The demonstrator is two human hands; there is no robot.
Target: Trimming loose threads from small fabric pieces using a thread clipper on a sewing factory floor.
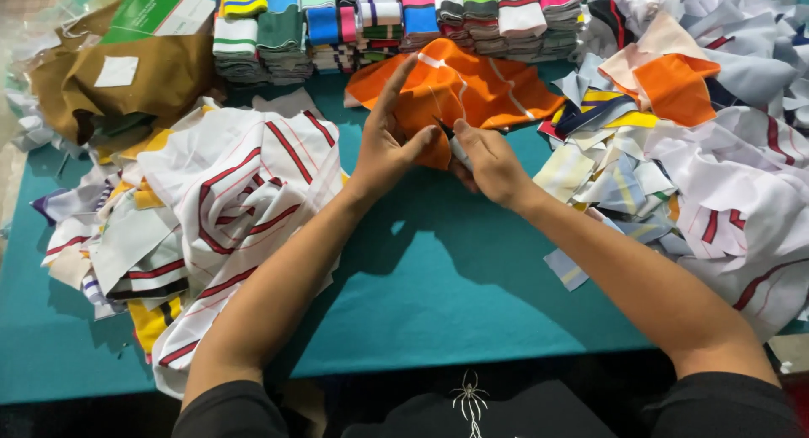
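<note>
An orange cloth piece with thin white stripes (472, 88) lies on the teal table top (438, 286), just beyond my hands. My left hand (389, 139) pinches its near edge between thumb and fingers, index finger stretched up over the cloth. My right hand (489, 161) is closed around a small white-handled cutter (451, 141), whose dark tip points at the pinched edge. The two hands touch at the cloth's edge.
A heap of white cloth with red stripes (227, 193) lies left. Mixed cloth pieces (716, 151) pile up on the right, one of them orange (674, 88). Stacks of folded striped ribbing (396, 21) line the back. A brown bag (126, 80) sits at back left.
</note>
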